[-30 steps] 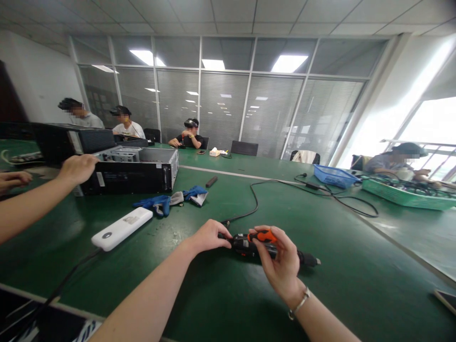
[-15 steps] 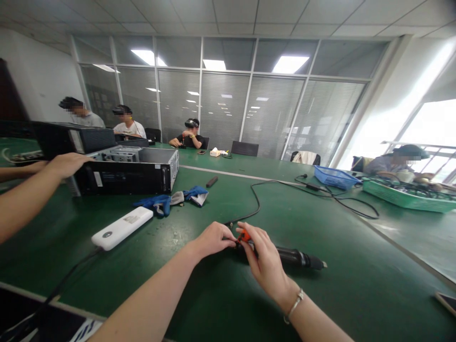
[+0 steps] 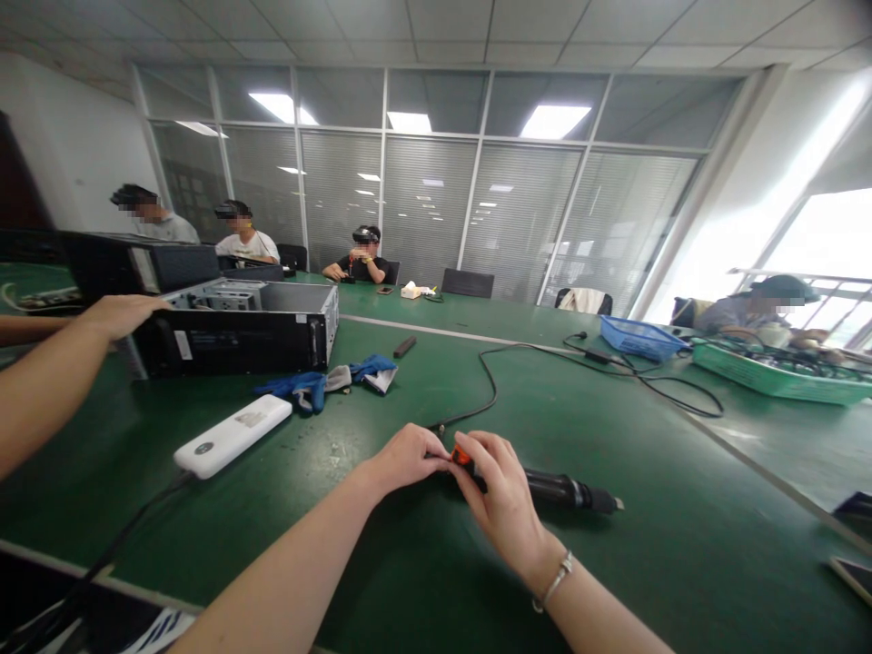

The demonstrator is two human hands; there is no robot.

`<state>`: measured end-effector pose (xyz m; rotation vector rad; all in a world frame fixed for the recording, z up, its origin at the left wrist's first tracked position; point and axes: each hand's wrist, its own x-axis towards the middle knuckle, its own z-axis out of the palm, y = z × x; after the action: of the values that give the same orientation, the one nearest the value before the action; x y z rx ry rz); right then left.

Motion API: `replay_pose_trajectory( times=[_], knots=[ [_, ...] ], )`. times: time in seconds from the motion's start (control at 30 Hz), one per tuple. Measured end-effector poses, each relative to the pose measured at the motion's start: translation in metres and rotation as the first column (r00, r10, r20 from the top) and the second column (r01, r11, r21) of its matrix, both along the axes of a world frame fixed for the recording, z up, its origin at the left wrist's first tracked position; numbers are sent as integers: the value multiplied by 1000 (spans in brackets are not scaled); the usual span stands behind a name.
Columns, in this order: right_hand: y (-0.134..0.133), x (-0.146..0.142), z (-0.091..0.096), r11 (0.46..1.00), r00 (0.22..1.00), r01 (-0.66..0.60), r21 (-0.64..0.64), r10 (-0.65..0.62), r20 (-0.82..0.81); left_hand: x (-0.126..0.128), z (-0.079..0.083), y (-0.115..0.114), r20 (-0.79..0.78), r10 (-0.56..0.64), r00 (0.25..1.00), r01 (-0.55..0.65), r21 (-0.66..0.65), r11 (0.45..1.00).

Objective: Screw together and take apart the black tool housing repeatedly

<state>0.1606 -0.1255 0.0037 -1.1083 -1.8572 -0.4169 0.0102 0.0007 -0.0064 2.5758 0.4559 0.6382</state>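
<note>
In the middle of the green table [image 3: 599,581], my left hand [image 3: 409,454] is closed in a pinch, fingertips close to those of my right hand [image 3: 500,481]. What the left fingertips hold is too small to make out. My right fingers are closed round a small orange-and-black object [image 3: 461,454], partly hidden by them. Behind and under the right hand lies a black corded electric screwdriver [image 3: 562,489], its metal tip pointing right. A black cord [image 3: 491,386] runs from behind the hands toward the back right.
A white power bank [image 3: 235,436] with a cable and blue-grey gloves [image 3: 310,391] lie left. Another person's hand [image 3: 129,313] rests on an open computer case [image 3: 238,341]. A blue basket [image 3: 640,341] and a green basket [image 3: 783,377] stand right. Several people sit around.
My right hand has shifted slightly, its fingers curling more round the orange-and-black object. My left hand stays nearly still. A dark object has appeared at the right edge.
</note>
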Motion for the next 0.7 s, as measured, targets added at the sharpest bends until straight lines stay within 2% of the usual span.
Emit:
replay_pose_trajectory(
  times=[0.07,0.2,0.4,0.57,0.7],
  knots=[
    [0,1,-1,1000,1000,-6,10,6,1,0,1,0,-5,-6,1000,6,-11,1000],
    [-1,-1,3,994,995,-98,-39,99,22,0,1,-1,-10,17,1000,-17,-3,1000],
    [-1,-1,4,998,1000,-15,54,15,-1,1,-1,0,-15,-3,1000,3,-10,1000],
    [-2,-1,3,993,993,-117,-26,117,22,2,-2,1,-20,24,1000,-24,0,1000],
    [-1,0,3,999,1000,-24,33,24,11,0,-1,0,-23,12,1000,-12,-4,1000]
  ],
)
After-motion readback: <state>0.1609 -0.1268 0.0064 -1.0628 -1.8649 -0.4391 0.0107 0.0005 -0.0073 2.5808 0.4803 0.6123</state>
